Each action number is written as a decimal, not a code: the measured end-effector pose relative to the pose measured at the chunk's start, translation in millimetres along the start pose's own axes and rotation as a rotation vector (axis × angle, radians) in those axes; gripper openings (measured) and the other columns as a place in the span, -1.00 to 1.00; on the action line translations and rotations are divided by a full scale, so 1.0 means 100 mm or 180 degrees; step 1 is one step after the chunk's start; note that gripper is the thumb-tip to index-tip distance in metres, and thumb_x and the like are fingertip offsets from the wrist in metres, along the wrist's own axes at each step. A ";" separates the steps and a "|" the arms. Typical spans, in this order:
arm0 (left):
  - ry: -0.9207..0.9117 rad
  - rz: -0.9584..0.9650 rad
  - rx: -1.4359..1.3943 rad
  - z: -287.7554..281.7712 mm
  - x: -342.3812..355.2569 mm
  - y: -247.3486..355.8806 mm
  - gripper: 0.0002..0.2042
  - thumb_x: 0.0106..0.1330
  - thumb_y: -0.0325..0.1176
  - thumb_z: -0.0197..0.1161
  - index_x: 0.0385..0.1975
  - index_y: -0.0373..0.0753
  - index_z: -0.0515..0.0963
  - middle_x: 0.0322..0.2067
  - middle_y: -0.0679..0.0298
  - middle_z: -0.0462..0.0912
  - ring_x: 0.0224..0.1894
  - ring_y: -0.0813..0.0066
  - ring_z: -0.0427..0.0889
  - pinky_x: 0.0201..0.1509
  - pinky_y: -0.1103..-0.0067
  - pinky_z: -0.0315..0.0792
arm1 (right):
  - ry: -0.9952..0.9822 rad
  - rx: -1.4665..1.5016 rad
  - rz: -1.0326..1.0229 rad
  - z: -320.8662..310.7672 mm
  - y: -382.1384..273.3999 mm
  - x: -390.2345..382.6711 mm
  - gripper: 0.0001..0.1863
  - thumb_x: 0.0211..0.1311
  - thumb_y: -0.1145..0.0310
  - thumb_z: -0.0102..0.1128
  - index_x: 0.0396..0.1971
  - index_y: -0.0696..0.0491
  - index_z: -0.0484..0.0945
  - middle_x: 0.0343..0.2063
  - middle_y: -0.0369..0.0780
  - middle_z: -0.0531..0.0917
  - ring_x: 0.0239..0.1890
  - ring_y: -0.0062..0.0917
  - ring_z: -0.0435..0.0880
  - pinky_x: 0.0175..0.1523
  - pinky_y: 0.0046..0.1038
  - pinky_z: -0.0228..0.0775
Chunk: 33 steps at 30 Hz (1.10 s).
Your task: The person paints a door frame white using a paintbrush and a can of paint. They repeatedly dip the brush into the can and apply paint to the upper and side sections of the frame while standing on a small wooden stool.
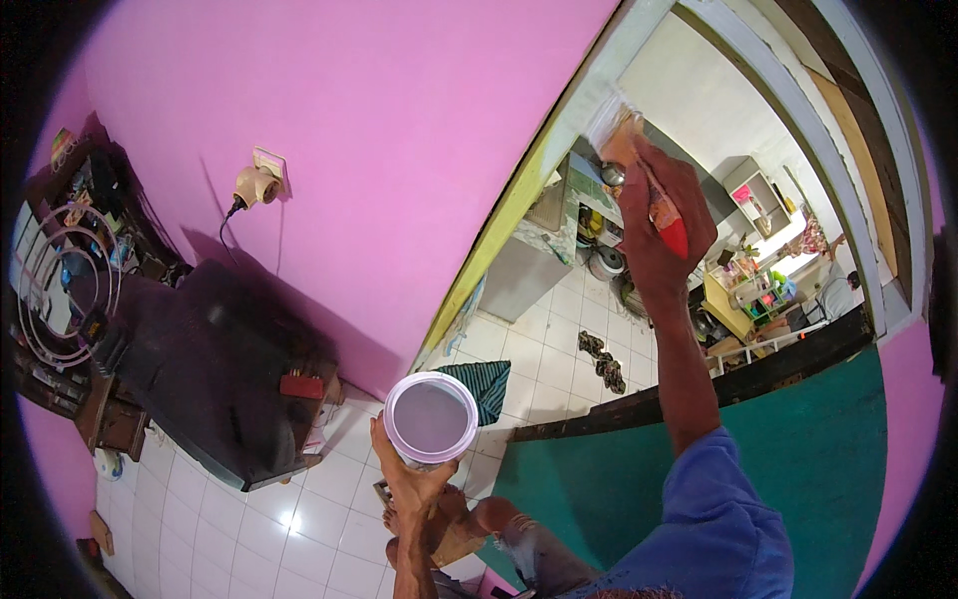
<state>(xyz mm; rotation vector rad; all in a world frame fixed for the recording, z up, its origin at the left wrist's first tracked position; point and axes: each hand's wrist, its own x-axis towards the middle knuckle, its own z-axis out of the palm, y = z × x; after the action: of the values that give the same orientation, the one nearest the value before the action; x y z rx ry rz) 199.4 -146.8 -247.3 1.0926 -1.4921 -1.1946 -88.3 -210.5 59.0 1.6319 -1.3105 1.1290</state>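
My right hand (667, 215) is raised and closed round the handle of a paintbrush (659, 205), whose handle end is red. The bristles touch the door frame (561, 132), which looks whitish near the brush and yellow lower down. Below and to the left, my left hand (407, 481) grips a round paint tub (388, 424) from its near side. Pale grey paint (431, 415) shows inside the tub, which is held upright in front of my knees.
A pink wall (399, 150) carries a socket with a plug (261, 183). At left stand a black television (225, 389) and a fan (70, 285). A green panel (718, 479) with a dark top edge is at right. Through the opening are kitchen shelves and another person (836, 297).
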 end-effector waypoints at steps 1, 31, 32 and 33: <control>-0.0007 -0.0006 0.0033 0.01 0.00 -0.02 0.15 -0.28 -0.30 0.71 0.43 -0.32 0.14 0.25 0.03 0.44 0.31 0.15 0.47 0.42 0.26 0.35 | 0.0105 -0.0052 -0.0016 0.00 -0.01 -0.01 -0.63 0.20 0.64 0.37 0.03 0.11 0.68 -0.20 -0.13 0.74 -0.20 -0.40 0.76 -0.09 -0.39 0.61; -0.0081 -0.0261 -0.0545 0.10 -0.13 -0.62 0.11 -0.25 -0.27 0.65 0.41 -0.33 0.14 0.24 0.01 0.40 0.30 0.14 0.42 0.43 0.25 0.27 | 0.0360 -0.0735 -0.0687 -0.02 0.13 0.25 -0.76 0.34 0.51 0.32 -0.02 0.15 0.73 -0.19 -0.16 0.76 -0.30 -0.57 0.75 -0.18 -0.51 0.59; -0.0101 -0.0301 -0.0560 0.11 -0.13 -0.68 0.14 -0.26 -0.26 0.65 0.42 -0.36 0.11 0.27 -0.03 0.35 0.33 0.09 0.37 0.46 0.23 0.23 | 0.0168 -0.0803 -0.0717 0.01 0.10 0.13 -0.77 0.33 0.52 0.32 -0.04 0.15 0.73 -0.19 -0.14 0.76 -0.30 -0.54 0.75 -0.18 -0.51 0.59; -0.0142 -0.0405 -0.0513 0.11 -0.13 -0.75 0.19 -0.27 -0.24 0.66 0.45 -0.42 0.06 0.33 -0.10 0.26 0.40 0.00 0.28 0.51 0.20 0.14 | -0.0026 -0.0873 -0.0747 0.03 0.07 0.00 -0.78 0.32 0.53 0.32 -0.05 0.16 0.73 -0.20 -0.13 0.76 -0.31 -0.52 0.76 -0.18 -0.50 0.60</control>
<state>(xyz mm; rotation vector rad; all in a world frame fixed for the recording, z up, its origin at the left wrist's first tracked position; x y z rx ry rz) 198.8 -142.2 -323.8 1.0701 -1.3499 -1.4104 -94.3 -214.4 58.4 1.5391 -1.1846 0.7670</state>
